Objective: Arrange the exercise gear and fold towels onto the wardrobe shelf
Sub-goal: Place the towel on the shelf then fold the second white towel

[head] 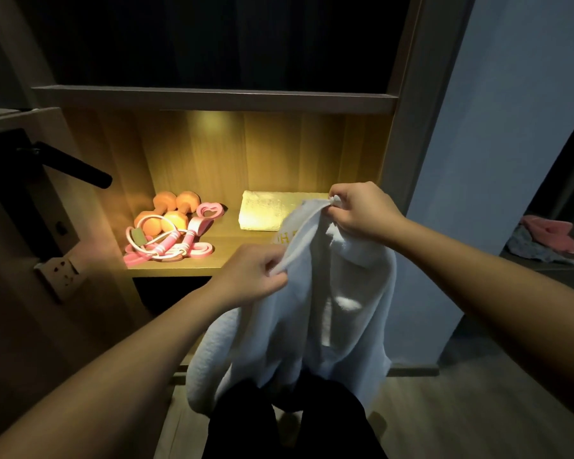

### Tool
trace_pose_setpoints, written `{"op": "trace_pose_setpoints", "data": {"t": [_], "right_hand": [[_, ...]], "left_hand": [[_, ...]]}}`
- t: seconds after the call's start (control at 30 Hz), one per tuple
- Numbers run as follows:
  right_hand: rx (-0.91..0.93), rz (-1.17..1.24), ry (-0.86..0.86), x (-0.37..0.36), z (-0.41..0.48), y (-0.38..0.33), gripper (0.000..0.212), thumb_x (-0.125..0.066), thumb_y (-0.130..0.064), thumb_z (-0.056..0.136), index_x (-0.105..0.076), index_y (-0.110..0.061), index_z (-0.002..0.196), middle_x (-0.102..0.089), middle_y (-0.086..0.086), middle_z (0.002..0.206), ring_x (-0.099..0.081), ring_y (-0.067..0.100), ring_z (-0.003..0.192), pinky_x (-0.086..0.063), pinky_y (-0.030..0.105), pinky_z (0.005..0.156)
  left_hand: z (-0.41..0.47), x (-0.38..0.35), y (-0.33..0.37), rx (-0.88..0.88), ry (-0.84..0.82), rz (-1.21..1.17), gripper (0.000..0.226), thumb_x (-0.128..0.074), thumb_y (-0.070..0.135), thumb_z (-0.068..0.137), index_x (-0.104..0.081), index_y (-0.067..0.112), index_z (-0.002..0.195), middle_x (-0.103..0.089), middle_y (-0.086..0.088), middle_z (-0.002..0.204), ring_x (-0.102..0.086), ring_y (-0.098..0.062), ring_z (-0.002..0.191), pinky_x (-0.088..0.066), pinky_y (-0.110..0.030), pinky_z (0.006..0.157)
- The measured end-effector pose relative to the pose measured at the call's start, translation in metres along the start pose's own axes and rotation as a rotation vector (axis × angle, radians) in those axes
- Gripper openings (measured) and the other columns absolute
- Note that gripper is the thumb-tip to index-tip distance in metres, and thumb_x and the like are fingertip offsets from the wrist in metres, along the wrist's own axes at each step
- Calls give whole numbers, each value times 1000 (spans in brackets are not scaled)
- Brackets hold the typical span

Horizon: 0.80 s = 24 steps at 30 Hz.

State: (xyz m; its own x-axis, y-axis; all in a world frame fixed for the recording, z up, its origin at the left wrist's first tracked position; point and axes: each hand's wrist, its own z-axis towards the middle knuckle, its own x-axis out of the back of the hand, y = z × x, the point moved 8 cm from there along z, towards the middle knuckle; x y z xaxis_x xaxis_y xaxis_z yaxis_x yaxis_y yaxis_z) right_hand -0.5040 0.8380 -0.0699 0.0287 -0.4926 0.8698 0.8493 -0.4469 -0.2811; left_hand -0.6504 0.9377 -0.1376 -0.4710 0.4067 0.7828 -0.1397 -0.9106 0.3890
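A large white towel (325,313) hangs unfolded in front of the lit wardrobe shelf (186,268). My left hand (249,276) pinches its upper edge low down, and my right hand (362,210) grips a corner higher up. On the shelf's right side lies a folded white towel (265,210). At the shelf's left sit orange dumbbells (169,210), with a pink skipping rope (169,243) and pink resistance bands (206,221) piled against them.
A door with a black lever handle (77,167) stands close on the left, with a wall socket (62,270) below it. A blue wall panel (497,127) flanks the wardrobe on the right. Pink and grey cloths (544,240) lie on a dark surface far right.
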Motion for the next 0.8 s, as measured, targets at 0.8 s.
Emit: {"op": "trace_pose_setpoints", "data": {"t": [0.8], "right_hand": [[454, -453, -12, 12, -12, -2, 11, -57, -26, 97, -66, -20, 97, -62, 1, 77, -61, 20, 70, -29, 21, 54]], "left_hand": [[-37, -20, -89, 640, -591, -475, 17, -63, 28, 93, -64, 21, 108, -64, -4, 107, -66, -18, 90, -55, -25, 67]]}}
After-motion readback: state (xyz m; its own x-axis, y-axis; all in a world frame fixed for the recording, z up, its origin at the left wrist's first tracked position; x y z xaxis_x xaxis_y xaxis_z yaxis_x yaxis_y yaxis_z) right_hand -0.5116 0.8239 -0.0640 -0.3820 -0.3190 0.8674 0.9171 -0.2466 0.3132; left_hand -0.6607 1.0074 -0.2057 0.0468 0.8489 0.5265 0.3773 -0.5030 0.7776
